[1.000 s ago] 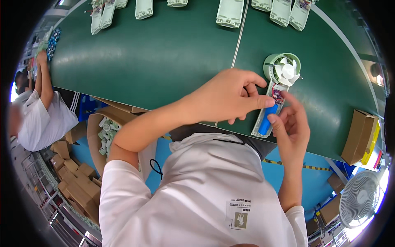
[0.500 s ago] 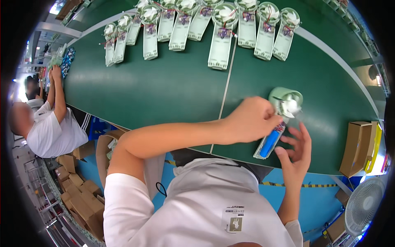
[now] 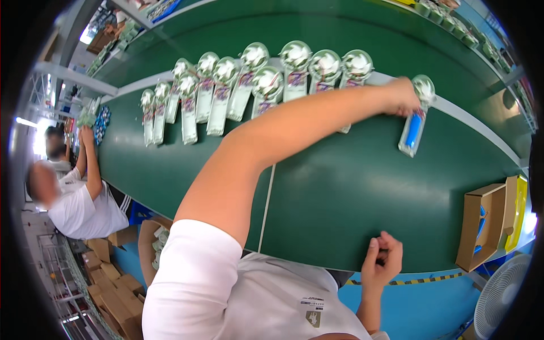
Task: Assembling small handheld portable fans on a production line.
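Observation:
My left hand (image 3: 403,97) reaches across to the far right of the table. Its fingers are closed at the neck of a pale green handheld fan shell (image 3: 407,141), which lies on the table with its round fan head away from me. In the shell's handle sits a blue cylindrical battery (image 3: 414,130). The contact of the fingertips is partly hidden by the hand. Near the front edge of the table, my right hand (image 3: 385,259) is held palm inward, fingers loosely bent and apart from the thumb, with nothing visible in it.
Several open fan shells (image 3: 217,116) with white blades and wiring stand in a row along the back, partly behind my left arm. A cardboard box (image 3: 469,238) with blue batteries sits at the right edge, near a floor fan (image 3: 501,300). Another person (image 3: 85,198) works at the left.
My left hand has carried the fan shell with the battery from in front of me to the far right, beside the row. My right hand has drawn back from the shell toward the table edge.

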Demonstrator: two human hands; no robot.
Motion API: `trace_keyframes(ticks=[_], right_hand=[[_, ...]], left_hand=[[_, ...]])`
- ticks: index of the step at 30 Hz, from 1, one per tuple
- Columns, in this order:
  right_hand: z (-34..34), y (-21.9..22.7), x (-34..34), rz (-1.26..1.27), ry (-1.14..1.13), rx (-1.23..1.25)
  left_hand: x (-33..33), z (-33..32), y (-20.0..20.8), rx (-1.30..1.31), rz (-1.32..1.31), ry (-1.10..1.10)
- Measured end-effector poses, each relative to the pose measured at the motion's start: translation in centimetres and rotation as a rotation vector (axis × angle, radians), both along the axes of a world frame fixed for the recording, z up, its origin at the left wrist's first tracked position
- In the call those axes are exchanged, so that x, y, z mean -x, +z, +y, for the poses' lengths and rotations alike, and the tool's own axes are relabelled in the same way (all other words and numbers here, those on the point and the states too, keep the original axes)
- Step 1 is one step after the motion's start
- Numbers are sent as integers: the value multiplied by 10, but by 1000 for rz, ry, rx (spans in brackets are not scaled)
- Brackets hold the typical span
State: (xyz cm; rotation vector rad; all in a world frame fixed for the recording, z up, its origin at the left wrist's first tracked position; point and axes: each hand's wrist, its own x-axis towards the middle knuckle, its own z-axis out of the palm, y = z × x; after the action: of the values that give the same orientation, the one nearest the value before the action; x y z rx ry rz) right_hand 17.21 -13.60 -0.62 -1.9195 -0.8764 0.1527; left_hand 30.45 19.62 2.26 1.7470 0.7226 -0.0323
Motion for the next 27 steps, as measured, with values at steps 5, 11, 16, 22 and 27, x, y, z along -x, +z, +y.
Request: trace_keyframes(ticks=[5, 11, 16, 22, 27], right_hand=[[5, 7, 1, 26, -28, 11], [4, 6, -2, 26, -58, 18], [8, 8, 0, 12, -43, 16], [6, 14, -3, 18, -6, 63], [12, 32, -13, 678, -27, 23]], left_hand=[[-45, 110, 16, 105, 14, 93], [-23, 187, 17, -526, 125, 204], [34, 117, 77, -984, 579, -497], [67, 32, 59, -1089, 392, -734], [127, -36, 27, -1085, -41, -744]])
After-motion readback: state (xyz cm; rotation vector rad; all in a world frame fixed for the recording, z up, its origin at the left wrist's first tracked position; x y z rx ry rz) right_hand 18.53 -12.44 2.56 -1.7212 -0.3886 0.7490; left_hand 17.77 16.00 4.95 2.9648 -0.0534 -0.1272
